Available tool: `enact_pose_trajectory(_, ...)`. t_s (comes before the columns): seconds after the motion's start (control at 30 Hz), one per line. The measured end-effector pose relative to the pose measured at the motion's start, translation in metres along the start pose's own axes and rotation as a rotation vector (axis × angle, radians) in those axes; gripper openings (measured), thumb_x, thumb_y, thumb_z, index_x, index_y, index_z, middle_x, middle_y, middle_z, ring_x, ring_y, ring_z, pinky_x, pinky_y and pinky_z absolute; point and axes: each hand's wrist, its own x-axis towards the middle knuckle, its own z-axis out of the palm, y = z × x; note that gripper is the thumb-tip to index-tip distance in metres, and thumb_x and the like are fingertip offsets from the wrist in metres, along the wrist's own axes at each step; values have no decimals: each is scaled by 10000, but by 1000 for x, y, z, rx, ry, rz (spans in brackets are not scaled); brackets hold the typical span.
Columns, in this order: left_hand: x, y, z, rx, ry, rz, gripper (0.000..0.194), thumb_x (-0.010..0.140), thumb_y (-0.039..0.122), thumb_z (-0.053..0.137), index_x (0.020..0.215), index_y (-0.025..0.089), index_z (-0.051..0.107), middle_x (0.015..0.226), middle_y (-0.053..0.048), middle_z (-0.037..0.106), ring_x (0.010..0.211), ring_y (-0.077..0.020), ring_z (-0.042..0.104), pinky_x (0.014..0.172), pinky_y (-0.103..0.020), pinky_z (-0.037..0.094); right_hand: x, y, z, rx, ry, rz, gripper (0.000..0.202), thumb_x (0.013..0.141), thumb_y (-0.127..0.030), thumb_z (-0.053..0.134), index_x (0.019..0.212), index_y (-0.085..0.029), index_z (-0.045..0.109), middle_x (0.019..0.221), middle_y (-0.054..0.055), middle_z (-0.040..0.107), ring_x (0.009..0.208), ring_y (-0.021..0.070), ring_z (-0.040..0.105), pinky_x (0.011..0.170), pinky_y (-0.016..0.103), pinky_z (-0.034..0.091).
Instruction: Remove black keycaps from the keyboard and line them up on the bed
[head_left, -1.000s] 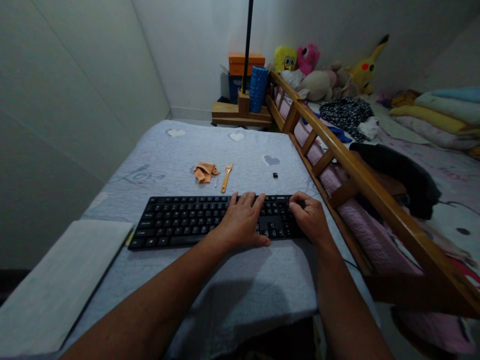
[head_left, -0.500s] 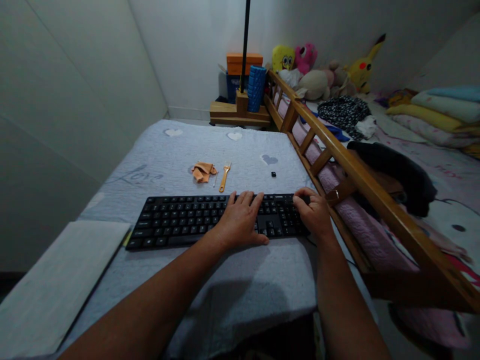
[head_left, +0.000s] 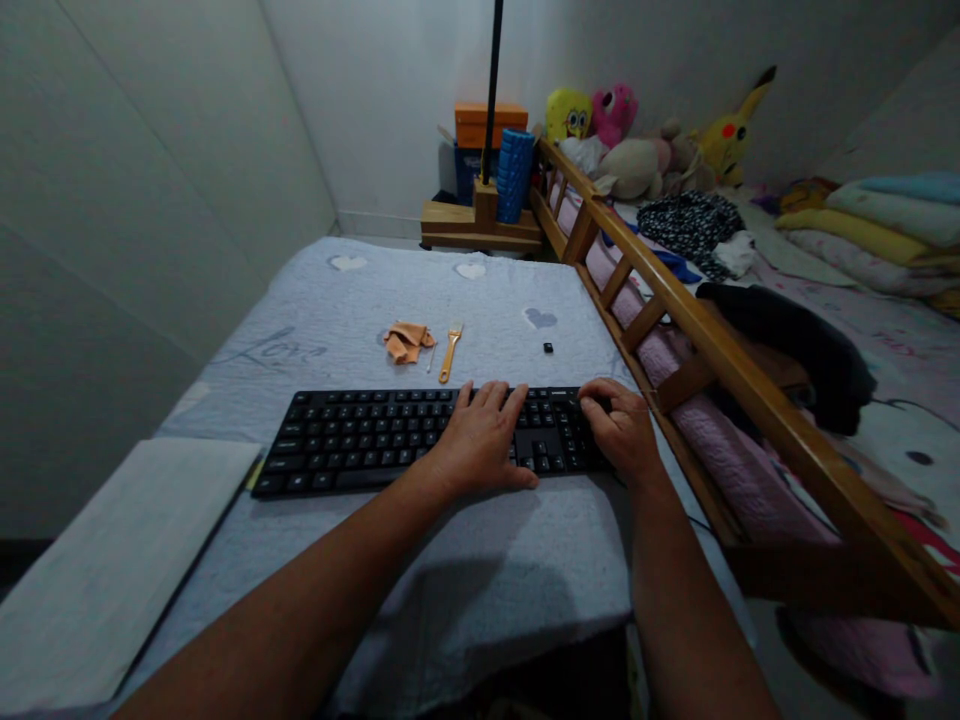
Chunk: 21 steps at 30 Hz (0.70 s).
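Observation:
A black keyboard [head_left: 360, 430] lies across the cloth-covered table in front of me. My left hand [head_left: 484, 435] rests on it right of its middle, palm down, fingers stretched out and thumb spread toward the near edge. Over the number pad at the right end, my right hand [head_left: 619, 425] is closed in a pinch; whatever its fingertips hold is hidden. Beyond the keyboard, a small black keycap [head_left: 548, 348] sits alone on the cloth. An orange-handled brush [head_left: 449, 355], a thin cotton swab [head_left: 430, 358] and a crumpled orange cloth [head_left: 407, 343] lie together behind the keyboard's middle.
A pale flat pad [head_left: 127, 560] lies at the left. Along the right side runs a wooden bed rail [head_left: 675, 310], with bedding and plush toys [head_left: 630, 165] beyond it. A wooden stand with a black pole [head_left: 491, 100] stands past the table's far edge.
My right hand has shifted slightly left over the number pad, still pinched. A thin, shiny piece seen beside it earlier no longer shows. My left hand stays in place.

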Motion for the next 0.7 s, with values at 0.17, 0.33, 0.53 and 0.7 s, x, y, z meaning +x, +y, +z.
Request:
enact_pose_trajectory(0.17,0,0,-1,6,6,7,1105,613,666,699,1498,169,264,1466,-181,428,1387,-360,350,1173,-555,165,1,0,0,-14,19,21,121,810,-220,510,724,-219,595,745,9,628,774,198,599,757,319,441)
enact_pose_trajectory(0.33,0,1,-3,8,-13,0,1103,614,666,699,1497,165,268,1468,-185,427,1389,-362,346,1174,-555,161,3,-1,1,-41,20,46,131,816,-230,499,718,-217,586,735,2,621,755,190,596,746,308,432)
enact_pose_trajectory(0.53,0,0,-1,-3,0,8,1111,615,667,697,1503,168,252,1475,-183,416,1392,-354,341,1177,-552,150,3,-3,-6,-83,-58,56,156,850,-264,476,724,-218,557,721,3,602,747,186,581,732,303,421)
enact_pose_trajectory(0.7,1,1,-2,-4,-12,1,1108,611,659,706,1500,170,261,1480,-188,412,1398,-361,336,1176,-556,150,3,-2,-13,-101,-145,94,64,799,-263,549,808,-215,590,818,22,634,792,198,586,743,311,430)
